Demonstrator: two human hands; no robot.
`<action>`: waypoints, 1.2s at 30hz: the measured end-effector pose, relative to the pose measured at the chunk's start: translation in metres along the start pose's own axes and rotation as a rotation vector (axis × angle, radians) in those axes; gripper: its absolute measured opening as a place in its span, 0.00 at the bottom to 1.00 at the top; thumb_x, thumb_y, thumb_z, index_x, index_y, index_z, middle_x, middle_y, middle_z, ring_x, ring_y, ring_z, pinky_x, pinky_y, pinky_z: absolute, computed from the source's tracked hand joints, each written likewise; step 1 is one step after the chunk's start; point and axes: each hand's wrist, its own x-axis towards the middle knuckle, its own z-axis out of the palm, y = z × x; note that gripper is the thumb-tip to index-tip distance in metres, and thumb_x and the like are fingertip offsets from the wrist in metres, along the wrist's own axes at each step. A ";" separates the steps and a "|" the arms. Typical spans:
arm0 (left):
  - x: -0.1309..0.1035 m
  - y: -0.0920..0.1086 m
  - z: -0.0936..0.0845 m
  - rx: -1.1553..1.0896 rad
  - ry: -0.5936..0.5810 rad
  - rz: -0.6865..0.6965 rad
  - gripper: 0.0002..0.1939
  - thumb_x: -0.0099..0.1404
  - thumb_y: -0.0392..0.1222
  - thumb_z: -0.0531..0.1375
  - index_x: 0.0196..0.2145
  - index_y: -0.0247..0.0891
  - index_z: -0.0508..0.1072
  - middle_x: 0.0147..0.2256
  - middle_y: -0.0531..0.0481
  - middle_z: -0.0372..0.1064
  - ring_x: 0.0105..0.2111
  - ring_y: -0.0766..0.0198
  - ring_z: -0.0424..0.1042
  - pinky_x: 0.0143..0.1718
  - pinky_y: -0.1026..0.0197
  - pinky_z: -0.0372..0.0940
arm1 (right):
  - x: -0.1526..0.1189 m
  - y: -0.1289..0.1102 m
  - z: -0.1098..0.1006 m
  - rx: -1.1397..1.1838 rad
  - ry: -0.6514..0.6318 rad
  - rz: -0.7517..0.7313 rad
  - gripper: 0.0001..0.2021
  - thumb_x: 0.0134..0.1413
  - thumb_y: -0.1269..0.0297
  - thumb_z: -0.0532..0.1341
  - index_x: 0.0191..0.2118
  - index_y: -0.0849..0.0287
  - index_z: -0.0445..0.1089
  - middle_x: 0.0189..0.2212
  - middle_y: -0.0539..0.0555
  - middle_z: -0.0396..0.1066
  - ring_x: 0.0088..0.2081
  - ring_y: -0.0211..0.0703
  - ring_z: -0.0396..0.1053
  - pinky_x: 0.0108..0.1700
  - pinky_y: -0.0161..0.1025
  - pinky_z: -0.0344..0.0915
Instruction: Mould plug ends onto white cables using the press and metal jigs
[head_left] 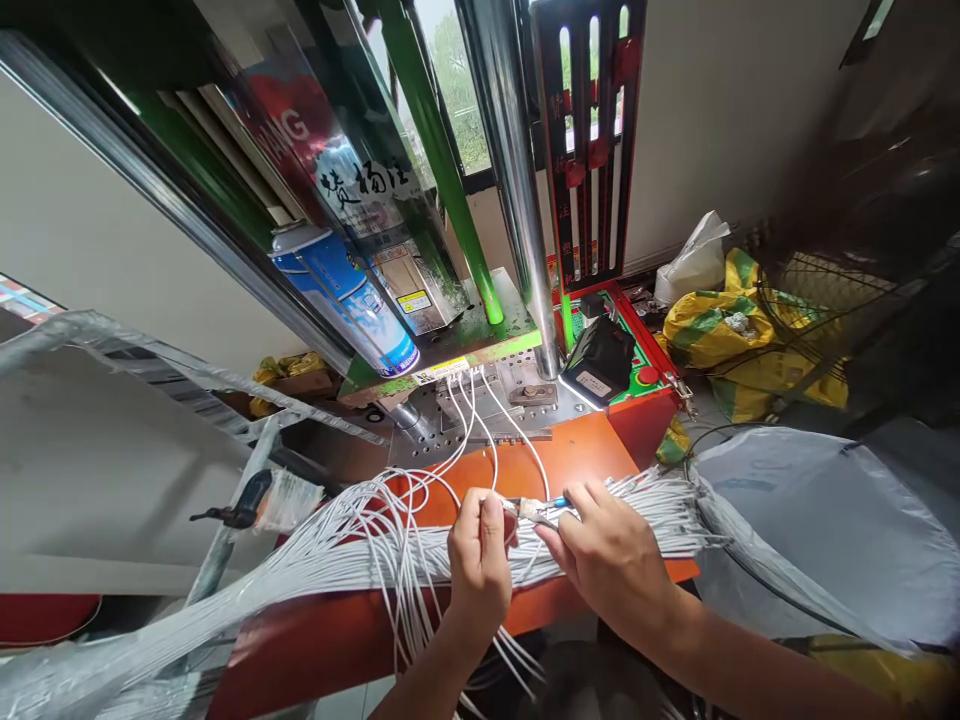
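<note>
My left hand [480, 550] is closed, thumb against the fingers, on the end of a white cable; the fingers hide most of what is in the grip. My right hand [611, 545] is wrapped round small pliers [536, 508] with a blue handle and a pale wrapped middle. Their tip points left and reaches the left fingertips. Beneath both hands a thick bundle of white cables [315, 550] lies across the orange table [585, 445]. Several white cables [540, 455] run from the machine's mould plate down toward the hands.
Ahead stands a green press with shiny steel columns [517, 170]. On it are a blue spray can [349, 300] and, to the right, a black box [600, 360] beside a red button [646, 376]. A white bag [832, 530] is at the right; a pipe frame [259, 465] stands left.
</note>
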 end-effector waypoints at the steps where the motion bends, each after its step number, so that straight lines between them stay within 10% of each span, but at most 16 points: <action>1: 0.000 0.000 0.000 0.003 -0.002 0.007 0.20 0.78 0.53 0.51 0.29 0.42 0.63 0.24 0.55 0.62 0.23 0.66 0.63 0.24 0.65 0.60 | 0.000 0.001 0.000 0.004 0.003 -0.013 0.16 0.67 0.64 0.64 0.25 0.57 0.70 0.29 0.54 0.67 0.34 0.47 0.63 0.36 0.44 0.52; 16: 0.006 -0.006 -0.002 -0.272 -0.163 -0.176 0.21 0.74 0.57 0.59 0.31 0.39 0.65 0.25 0.57 0.54 0.24 0.69 0.55 0.24 0.67 0.55 | -0.009 0.019 0.009 0.321 -0.242 0.055 0.27 0.77 0.56 0.51 0.24 0.59 0.68 0.24 0.49 0.66 0.24 0.36 0.60 0.30 0.40 0.48; 23: 0.006 -0.004 0.001 -0.455 -0.091 -0.391 0.24 0.67 0.60 0.66 0.30 0.38 0.63 0.26 0.57 0.56 0.25 0.72 0.58 0.26 0.71 0.58 | -0.012 0.016 0.010 0.115 -0.029 0.007 0.18 0.70 0.58 0.61 0.27 0.58 0.69 0.37 0.58 0.73 0.37 0.46 0.67 0.38 0.41 0.55; 36: 0.010 0.002 -0.009 -0.394 -0.227 -0.416 0.25 0.69 0.60 0.64 0.28 0.39 0.62 0.22 0.58 0.56 0.21 0.73 0.55 0.22 0.70 0.50 | 0.008 0.038 0.000 0.049 0.013 -0.289 0.18 0.70 0.62 0.62 0.25 0.57 0.69 0.29 0.54 0.67 0.34 0.46 0.61 0.34 0.44 0.48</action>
